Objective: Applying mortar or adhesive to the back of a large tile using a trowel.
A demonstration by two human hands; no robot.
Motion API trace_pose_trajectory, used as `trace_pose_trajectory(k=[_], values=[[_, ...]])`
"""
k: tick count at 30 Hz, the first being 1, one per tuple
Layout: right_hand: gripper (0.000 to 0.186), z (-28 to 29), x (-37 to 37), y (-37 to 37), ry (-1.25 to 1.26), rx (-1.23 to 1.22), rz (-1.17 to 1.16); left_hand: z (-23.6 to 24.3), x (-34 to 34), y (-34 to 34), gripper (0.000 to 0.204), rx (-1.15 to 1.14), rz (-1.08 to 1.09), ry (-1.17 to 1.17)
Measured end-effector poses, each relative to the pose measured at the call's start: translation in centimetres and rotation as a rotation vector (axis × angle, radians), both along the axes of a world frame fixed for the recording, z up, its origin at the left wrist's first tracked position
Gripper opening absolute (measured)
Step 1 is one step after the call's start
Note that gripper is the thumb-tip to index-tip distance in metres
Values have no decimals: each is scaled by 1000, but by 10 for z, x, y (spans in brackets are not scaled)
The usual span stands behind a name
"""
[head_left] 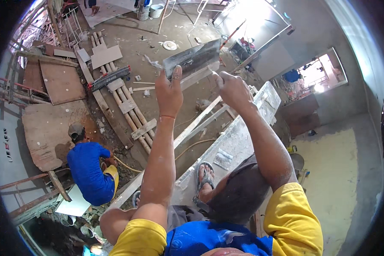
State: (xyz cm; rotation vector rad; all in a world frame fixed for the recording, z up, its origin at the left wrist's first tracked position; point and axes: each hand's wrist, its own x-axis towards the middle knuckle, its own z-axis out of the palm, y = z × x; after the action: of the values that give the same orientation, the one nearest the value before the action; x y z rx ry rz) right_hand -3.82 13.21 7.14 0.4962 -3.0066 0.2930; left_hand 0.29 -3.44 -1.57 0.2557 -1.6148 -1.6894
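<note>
My left hand is closed on the left end of a flat rectangular plastering trowel, its thumb lying up against the dark, smeared metal face. The blade is raised in front of me and tilted, its right end higher. Along its lower edge runs a paler grey strip; whether this is a second blade cannot be told. My right hand is closed near the trowel's lower right corner, fingertips toward the pale strip. What it grips is mostly hidden. Pale dust or plaster marks both hands.
I am up on a plaster-splattered plank, a sandalled foot on it. Below left, a co-worker in a blue shirt crouches beside boards. A bamboo ladder-like frame lies on the floor. Right stands a partly coated wall.
</note>
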Motion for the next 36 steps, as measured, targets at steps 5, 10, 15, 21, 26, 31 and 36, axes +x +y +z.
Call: trace_pose_trajectory(k=[5,10,15,21,26,31,36], values=[[36,-6,11,-8,-48,-2,66,-4,-5,3,38,-82,28,-10],[39,8,5,-7,-66,28,-23,-3,-4,3,38,-25,-24,6],[39,5,43,-32,-176,59,212,-12,-5,6,38,-20,-31,-5],[35,19,40,-33,-198,28,197,-9,-4,7,35,16,-42,22],[36,11,48,-34,-165,98,254,-5,-2,8,34,67,-34,31],[35,23,47,-34,-216,72,160,-7,-5,11,37,50,-30,15],[35,16,45,-34,-158,49,238,-6,-5,11,39,86,-64,6]])
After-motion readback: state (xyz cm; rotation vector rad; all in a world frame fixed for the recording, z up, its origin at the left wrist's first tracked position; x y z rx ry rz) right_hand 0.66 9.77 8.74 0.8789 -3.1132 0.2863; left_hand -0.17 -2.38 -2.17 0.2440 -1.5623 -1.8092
